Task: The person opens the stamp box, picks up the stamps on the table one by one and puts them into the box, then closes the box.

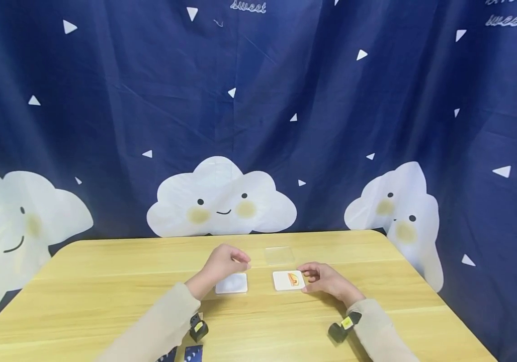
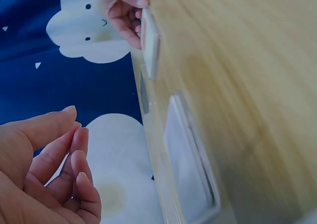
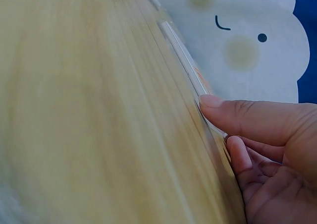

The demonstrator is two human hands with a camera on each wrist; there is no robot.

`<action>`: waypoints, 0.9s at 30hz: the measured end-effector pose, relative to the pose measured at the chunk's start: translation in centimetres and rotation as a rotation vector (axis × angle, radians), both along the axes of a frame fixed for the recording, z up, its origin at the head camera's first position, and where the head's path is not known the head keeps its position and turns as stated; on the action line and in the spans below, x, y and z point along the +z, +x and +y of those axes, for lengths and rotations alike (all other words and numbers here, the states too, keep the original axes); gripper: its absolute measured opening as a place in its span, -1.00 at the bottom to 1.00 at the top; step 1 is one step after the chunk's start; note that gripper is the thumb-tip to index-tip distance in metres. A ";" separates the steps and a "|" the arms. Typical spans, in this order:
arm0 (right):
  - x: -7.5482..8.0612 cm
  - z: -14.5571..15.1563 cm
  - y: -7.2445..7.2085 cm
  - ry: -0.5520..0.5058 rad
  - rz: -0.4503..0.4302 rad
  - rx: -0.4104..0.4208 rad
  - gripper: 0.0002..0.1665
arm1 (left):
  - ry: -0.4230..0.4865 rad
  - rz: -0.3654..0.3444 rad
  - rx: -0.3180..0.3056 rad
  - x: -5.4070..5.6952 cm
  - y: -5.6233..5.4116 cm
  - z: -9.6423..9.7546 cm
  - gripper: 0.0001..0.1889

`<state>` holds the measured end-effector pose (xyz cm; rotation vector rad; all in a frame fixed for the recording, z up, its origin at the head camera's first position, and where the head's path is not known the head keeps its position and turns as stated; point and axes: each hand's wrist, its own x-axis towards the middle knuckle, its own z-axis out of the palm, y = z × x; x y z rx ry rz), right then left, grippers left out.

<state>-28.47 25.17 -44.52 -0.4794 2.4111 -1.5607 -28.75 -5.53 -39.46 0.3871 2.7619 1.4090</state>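
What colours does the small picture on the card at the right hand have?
The picture is mostly orange and yellow, clearest in the head view.

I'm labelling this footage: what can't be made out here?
Head view: dark blue pieces, cut off by the bottom edge.
Head view: details of the orange picture, too small.
Right wrist view: face of the printed card, nearly edge-on, partly behind the right hand.

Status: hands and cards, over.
Left hand empty, by white-topped card stack. Right hand pinching edge of orange-printed card stack. No obstruction visible; clear plastic panel beyond.
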 end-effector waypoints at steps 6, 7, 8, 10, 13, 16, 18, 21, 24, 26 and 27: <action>-0.1 0.0 -0.1 0.003 -0.001 -0.002 -0.33 | -0.012 0.001 0.018 -0.3 1.1 -1.9 -0.88; -0.1 0.0 -0.1 0.004 -0.002 -0.003 -0.32 | -0.009 -0.004 0.025 -0.3 1.3 -2.3 -0.88; -0.1 0.0 -0.1 0.003 -0.001 -0.002 -0.32 | -0.006 -0.007 0.032 -0.3 1.4 -2.6 -0.88; -0.2 0.0 -0.1 0.000 -0.001 0.001 -0.32 | 0.000 -0.008 0.046 -0.3 1.7 -3.4 -0.88; -0.3 0.1 -0.2 -0.007 0.004 0.007 -0.32 | -0.006 -0.011 0.066 -0.2 2.2 -4.6 -0.89; -0.3 0.1 -0.1 -0.007 0.008 0.014 -0.32 | -0.015 -0.011 0.080 -0.3 2.9 -5.7 -0.89; -0.2 0.1 -0.2 -0.002 0.012 0.015 -0.32 | -0.017 -0.019 0.086 -0.4 3.4 -6.4 -0.89; -0.2 0.1 -0.2 0.003 0.016 0.013 -0.33 | -0.016 -0.035 0.090 -0.6 4.0 -7.3 -0.89; -0.2 0.2 -0.1 0.010 0.017 0.012 -0.33 | -0.001 -0.054 0.072 -0.9 4.6 -8.3 -0.87; -0.1 0.2 0.0 0.012 0.015 0.013 -0.33 | 0.007 -0.057 0.038 -1.0 5.0 -8.9 -0.83; -0.1 0.2 0.0 0.013 0.015 0.013 -0.33 | 0.009 -0.056 0.021 -1.1 5.2 -9.1 -0.83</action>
